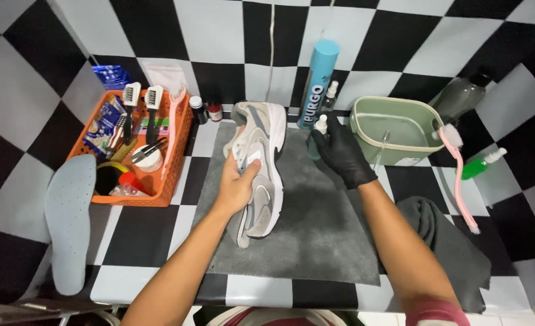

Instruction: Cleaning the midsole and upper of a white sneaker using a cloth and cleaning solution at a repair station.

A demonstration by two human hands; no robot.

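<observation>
A grey and white sneaker (261, 142) lies tilted on its side on a grey mat (316, 241) in the middle of the checkered table. My bare left hand (236, 187) grips it at the middle, fingers over the upper. My right hand (341, 154), in a black glove, holds a small clear spray bottle (317, 134) with a white cap upright, just right of the sneaker's front part.
An orange basket (174, 175) with brushes and jars stands at the left, a grey insole (68, 217) beside it. A tall blue can (317, 81), a green tub (394, 130) of water, a pink brush (459, 175), a green bottle (481, 164) and a dark cloth (448, 241) sit at the right.
</observation>
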